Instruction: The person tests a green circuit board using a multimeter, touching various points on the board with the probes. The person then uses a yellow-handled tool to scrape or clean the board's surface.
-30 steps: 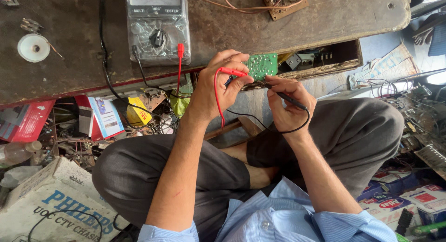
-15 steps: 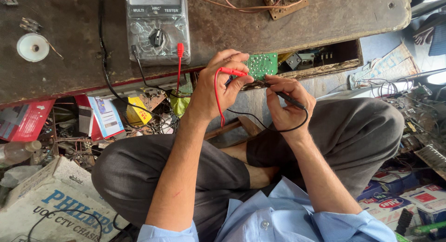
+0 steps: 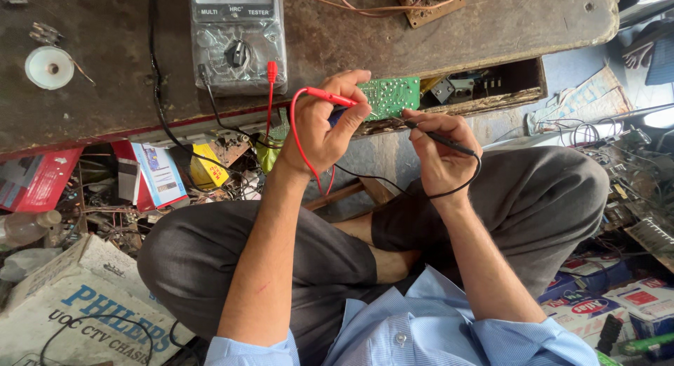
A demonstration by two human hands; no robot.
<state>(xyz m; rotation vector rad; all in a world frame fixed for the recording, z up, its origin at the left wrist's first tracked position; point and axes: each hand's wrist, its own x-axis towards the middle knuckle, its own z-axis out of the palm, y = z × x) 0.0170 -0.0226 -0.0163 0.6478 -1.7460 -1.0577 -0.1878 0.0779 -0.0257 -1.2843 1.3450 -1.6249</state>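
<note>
Probing step, frame centre: your left hand [image 3: 324, 123] grips the small green printed circuit board [image 3: 392, 96] and thin red probe [image 3: 328, 96]; right hand [image 3: 439, 152] pinches the slim black probe [image 3: 439, 135] against it. Next calls for steady tips.

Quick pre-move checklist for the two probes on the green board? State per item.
1. Red test probe gripped in the left hand: ok.
2. Black test probe gripped in the right hand: ok.
3. Small green circuit board supported by the left hand's fingers: ok.
4. Black probe tip reaches the board's lower edge: contact point cannot tell.
5. Red probe tip on the board: hidden by the fingers, cannot tell.
6. Red plug and black lead seated in the grey analogue meter on the dark wooden bench: ok; needle reading cannot tell.
</note>
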